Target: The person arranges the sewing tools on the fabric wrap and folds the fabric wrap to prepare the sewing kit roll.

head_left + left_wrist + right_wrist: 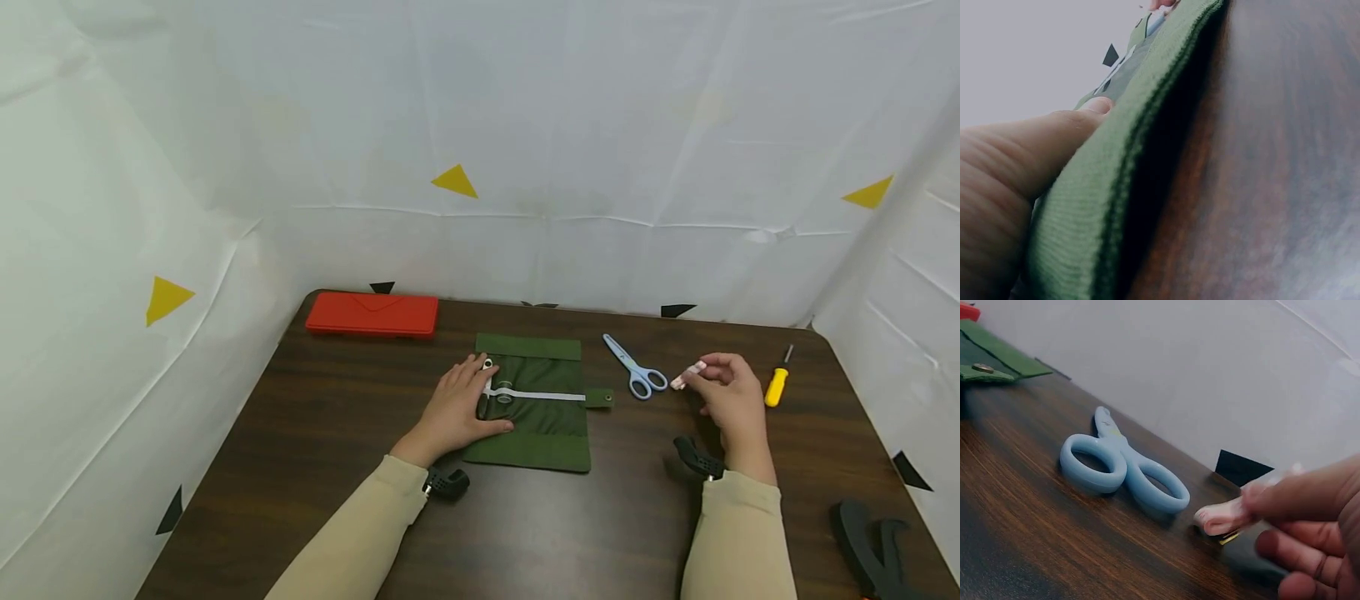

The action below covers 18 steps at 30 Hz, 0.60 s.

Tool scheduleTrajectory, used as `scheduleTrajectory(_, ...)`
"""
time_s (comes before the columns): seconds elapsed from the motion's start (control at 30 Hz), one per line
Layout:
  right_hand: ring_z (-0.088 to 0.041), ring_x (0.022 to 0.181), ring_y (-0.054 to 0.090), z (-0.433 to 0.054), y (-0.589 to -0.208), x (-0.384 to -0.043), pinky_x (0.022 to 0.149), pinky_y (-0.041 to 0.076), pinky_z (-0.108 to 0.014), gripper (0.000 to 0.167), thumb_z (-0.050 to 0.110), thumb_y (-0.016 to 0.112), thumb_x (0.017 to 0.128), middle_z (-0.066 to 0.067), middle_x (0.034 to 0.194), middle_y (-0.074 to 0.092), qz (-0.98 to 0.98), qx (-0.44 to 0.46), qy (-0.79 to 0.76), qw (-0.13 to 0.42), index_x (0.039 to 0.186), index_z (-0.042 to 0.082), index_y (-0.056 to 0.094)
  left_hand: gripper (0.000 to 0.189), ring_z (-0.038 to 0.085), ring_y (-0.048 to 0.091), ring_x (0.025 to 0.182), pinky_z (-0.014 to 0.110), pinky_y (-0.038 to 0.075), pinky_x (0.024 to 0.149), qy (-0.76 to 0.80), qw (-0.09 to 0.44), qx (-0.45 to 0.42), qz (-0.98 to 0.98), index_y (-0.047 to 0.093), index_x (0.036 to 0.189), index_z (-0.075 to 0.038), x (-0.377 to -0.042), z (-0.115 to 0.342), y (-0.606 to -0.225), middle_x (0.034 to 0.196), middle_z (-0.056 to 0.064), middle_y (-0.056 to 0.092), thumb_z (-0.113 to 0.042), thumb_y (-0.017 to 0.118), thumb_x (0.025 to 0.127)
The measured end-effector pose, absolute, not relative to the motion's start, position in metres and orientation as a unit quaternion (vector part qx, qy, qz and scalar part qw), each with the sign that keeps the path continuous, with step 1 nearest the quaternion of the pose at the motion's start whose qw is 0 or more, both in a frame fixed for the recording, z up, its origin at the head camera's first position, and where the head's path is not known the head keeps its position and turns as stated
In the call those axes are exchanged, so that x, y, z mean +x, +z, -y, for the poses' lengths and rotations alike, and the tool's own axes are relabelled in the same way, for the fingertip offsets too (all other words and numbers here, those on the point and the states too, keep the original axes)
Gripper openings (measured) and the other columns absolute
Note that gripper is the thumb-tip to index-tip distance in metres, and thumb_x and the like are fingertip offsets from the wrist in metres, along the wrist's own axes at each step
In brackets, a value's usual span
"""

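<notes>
A green fabric tool roll [551, 450] lies unfolded on the table, a white elastic band [547, 396] across its middle. My left hand [450, 408] rests on its left side, thumb [1091, 115] lying over the lower flap. Close to those fingers, a small white-handled tool [487, 364] and a round clear item [505, 392] sit at the band. To the right, my right hand [735, 404] pinches a small folded white-and-pink strip [1222, 515] between thumb and fingers, just over the table. Light blue scissors [633, 367] lie beside that strip, on its left.
A red case [372, 314] sits at the back left of the dark wooden table [337, 467]. Right of my right hand lies a yellow-handled screwdriver [777, 385]. A black tool [870, 546] is at the front right. White sheeting [562, 125] surrounds the table's back and sides.
</notes>
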State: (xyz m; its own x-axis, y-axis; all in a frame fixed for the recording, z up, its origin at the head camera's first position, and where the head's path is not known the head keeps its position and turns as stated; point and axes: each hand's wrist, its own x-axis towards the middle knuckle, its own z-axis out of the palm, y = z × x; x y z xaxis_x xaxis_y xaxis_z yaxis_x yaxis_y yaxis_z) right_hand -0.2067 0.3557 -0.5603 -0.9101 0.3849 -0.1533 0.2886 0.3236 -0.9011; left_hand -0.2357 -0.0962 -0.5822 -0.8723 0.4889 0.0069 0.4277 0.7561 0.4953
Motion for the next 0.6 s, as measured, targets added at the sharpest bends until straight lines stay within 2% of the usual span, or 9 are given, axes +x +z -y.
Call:
scheduleTrajectory(0.07, -0.01, 0.089, 0.066, -0.355, -0.559, -0.207, 0.068, 0.061, -0.022, 0.036, 0.028, 0.079, 0.103, 0.021, 0.098, 0.069, 0.783, -0.219, 0.578, 0.063, 0.133, 0.016, 0.062, 0.104, 0.03, 0.015, 0.172, 0.059, 0.015, 0.138, 0.252, 0.06, 0.245, -0.934, 0.036, 0.171, -0.017, -0.236, 0.096, -0.582, 0.183, 0.006, 0.023, -0.066, 0.08, 0.091)
scheduleTrajectory(0.17, -0.009, 0.091, 0.07, -0.353, -0.555, -0.209, 0.068, 0.062, -0.02, 0.033, 0.019, 0.079, 0.102, 0.011, 0.105, 0.069, 0.716, -0.233, 0.65, 0.104, 0.131, 0.013, 0.065, 0.104, 0.031, 0.016, 0.171, 0.06, 0.015, 0.138, 0.256, 0.057, 0.246, -0.933, 0.037, 0.171, -0.016, -0.236, 0.096, -0.581, 0.183, 0.007, 0.024, -0.064, 0.081, 0.091)
scheduleTrajectory(0.33, -0.013, 0.085, 0.078, -0.347, -0.552, -0.21, 0.059, 0.062, -0.023, 0.038, 0.004, 0.079, 0.099, -0.002, 0.11, 0.069, 0.601, -0.211, 0.75, 0.178, 0.134, 0.007, 0.066, 0.103, 0.032, 0.016, 0.171, 0.061, 0.015, 0.137, 0.262, 0.057, 0.25, -0.93, 0.037, 0.171, -0.015, -0.236, 0.096, -0.581, 0.182, 0.009, 0.025, -0.063, 0.082, 0.091)
scheduleTrajectory(0.5, -0.018, 0.078, 0.079, -0.333, -0.553, -0.212, 0.049, 0.055, -0.021, 0.05, 0.006, 0.081, 0.097, -0.007, 0.111, 0.069, 0.55, -0.131, 0.802, 0.193, 0.144, 0.003, 0.063, 0.103, 0.031, 0.016, 0.172, 0.059, 0.015, 0.138, 0.255, 0.06, 0.248, -0.933, 0.037, 0.171, -0.017, -0.235, 0.096, -0.58, 0.182, 0.007, 0.024, -0.065, 0.081, 0.091)
scheduleTrajectory(0.6, -0.02, 0.072, 0.077, -0.322, -0.553, -0.216, 0.043, 0.049, -0.02, 0.054, 0.004, 0.078, 0.099, -0.013, 0.114, 0.068, 0.513, -0.076, 0.833, 0.191, 0.148, -0.001, 0.056, 0.103, 0.03, 0.016, 0.172, 0.059, 0.015, 0.138, 0.251, 0.062, 0.246, -0.934, 0.037, 0.171, -0.018, -0.234, 0.096, -0.58, 0.183, 0.006, 0.024, -0.066, 0.08, 0.091)
